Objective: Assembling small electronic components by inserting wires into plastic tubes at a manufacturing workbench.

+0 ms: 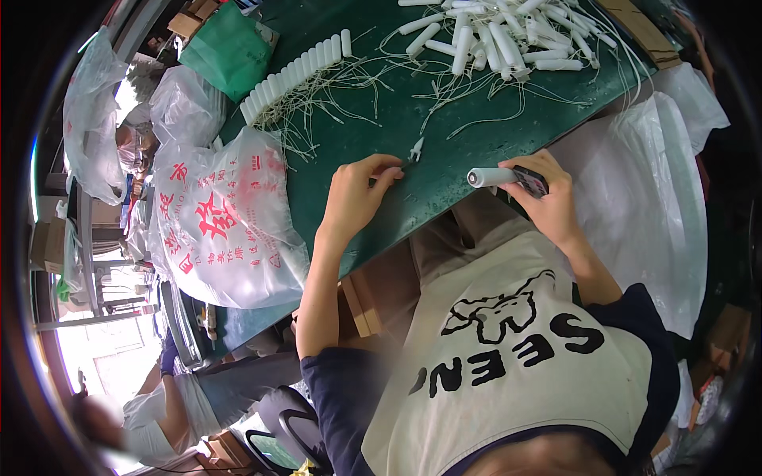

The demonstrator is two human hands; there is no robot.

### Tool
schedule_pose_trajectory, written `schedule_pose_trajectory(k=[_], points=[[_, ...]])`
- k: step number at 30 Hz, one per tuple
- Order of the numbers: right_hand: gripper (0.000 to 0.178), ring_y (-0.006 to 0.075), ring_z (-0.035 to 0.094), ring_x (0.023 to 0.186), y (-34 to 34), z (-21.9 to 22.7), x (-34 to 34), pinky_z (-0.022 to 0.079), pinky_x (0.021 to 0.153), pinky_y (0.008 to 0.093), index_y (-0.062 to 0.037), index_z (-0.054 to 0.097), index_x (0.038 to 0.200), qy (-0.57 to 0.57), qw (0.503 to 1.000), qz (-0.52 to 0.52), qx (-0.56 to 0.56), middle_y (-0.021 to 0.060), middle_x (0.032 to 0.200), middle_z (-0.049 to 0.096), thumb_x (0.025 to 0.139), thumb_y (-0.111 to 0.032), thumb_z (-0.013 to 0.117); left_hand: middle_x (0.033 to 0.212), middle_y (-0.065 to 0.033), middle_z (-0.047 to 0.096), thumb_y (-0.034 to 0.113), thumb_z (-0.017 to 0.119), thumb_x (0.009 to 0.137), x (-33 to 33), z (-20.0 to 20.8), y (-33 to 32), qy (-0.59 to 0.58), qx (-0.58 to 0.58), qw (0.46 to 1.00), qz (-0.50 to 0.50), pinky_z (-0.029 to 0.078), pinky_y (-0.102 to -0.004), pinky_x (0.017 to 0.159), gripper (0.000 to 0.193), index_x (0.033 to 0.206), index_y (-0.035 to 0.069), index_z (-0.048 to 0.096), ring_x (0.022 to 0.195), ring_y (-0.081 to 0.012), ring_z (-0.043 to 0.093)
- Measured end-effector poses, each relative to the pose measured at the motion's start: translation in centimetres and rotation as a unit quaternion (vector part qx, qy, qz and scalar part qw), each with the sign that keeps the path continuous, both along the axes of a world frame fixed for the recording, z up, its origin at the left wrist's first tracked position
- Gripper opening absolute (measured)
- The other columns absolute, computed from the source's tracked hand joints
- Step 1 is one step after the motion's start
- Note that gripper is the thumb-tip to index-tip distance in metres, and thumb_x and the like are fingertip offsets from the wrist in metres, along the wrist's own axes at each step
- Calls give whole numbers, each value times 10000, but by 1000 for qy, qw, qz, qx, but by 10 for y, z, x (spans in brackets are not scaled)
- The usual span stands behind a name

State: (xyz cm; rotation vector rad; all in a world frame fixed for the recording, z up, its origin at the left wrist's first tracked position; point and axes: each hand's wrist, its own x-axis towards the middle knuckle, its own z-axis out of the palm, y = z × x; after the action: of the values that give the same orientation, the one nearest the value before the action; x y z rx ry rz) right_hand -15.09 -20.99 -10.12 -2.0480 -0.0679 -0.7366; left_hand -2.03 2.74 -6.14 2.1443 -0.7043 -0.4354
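Observation:
My right hand (552, 198), at the table's near edge, is closed round a white cylinder (494, 176) with a rounded end facing left. A dark, flat piece (530, 181) shows between its fingers and the cylinder; its kind is unclear. My left hand (359, 194) hovers over the green table (349, 238) with thumb and index finger pinched. Something small and dark may be at those fingertips, too small to name. Just beyond them lies a small white plug (416, 148) on a thin cable.
White cylinders with wires stand in a slanting row (298, 75) at the back left. A heap of similar cylinders (500, 40) lies at the far right. A printed plastic bag (230, 222) sits left; white sheeting (643, 214) hangs right. Another person (186, 397) is at lower left.

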Motion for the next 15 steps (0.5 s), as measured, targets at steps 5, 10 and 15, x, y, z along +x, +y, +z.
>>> schedule_pose_trajectory(k=[5, 10, 15], points=[[299, 212, 521, 735, 3, 19, 3, 445, 650, 297, -41, 648, 917, -31, 998, 13, -47, 64, 847, 642, 639, 59, 697, 838, -127, 663, 129, 626, 799, -3, 0, 7, -340, 99, 935, 7, 486, -328, 669, 145, 889, 16, 638, 767, -289, 633], [353, 224, 513, 738, 17, 31, 8, 443, 628, 313, -56, 652, 916, -118, 982, -35, -144, 55, 908, 620, 587, 69, 672, 900, -138, 657, 214, 495, 922, -36, 7, -26, -35, -173, 981, 76, 492, -305, 732, 263, 969, -10, 625, 844, -211, 634], [377, 226, 512, 735, 38, 40, 4, 445, 628, 311, -68, 655, 903, -134, 969, -36, -205, 37, 905, 613, 549, 60, 647, 915, -135, 614, 403, 266, 977, -54, 16, -45, 336, -210, 916, 64, 515, -249, 616, 547, 1058, -54, 555, 706, -160, 606]])
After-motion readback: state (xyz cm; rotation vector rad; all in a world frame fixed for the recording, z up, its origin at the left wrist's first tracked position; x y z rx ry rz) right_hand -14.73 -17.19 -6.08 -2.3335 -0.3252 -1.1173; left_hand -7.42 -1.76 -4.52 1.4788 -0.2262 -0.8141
